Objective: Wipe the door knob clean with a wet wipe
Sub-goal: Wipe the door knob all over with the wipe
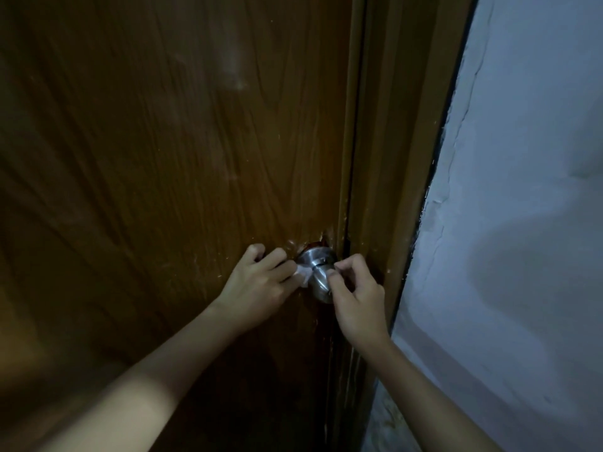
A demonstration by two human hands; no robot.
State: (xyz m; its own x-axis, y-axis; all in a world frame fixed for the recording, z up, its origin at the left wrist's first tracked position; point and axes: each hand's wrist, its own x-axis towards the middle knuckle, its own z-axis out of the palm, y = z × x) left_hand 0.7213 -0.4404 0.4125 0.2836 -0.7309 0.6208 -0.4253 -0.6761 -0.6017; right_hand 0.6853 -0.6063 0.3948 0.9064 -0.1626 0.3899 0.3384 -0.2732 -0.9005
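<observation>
A round silver door knob [319, 278] sticks out of the brown wooden door [163, 158] near its right edge. A white wet wipe [304, 274] is looped behind the knob's neck. My left hand [261, 282] pinches the wipe's left end, just left of the knob. My right hand [355, 295] is closed on the knob's right side, its fingertips pinched together against the metal; the wipe's other end is hidden under those fingers, so I cannot tell whether they hold it.
The brown door frame [391, 190] runs just right of the knob. Beyond it stands a pale, cracked plaster wall [522, 223]. The light is dim.
</observation>
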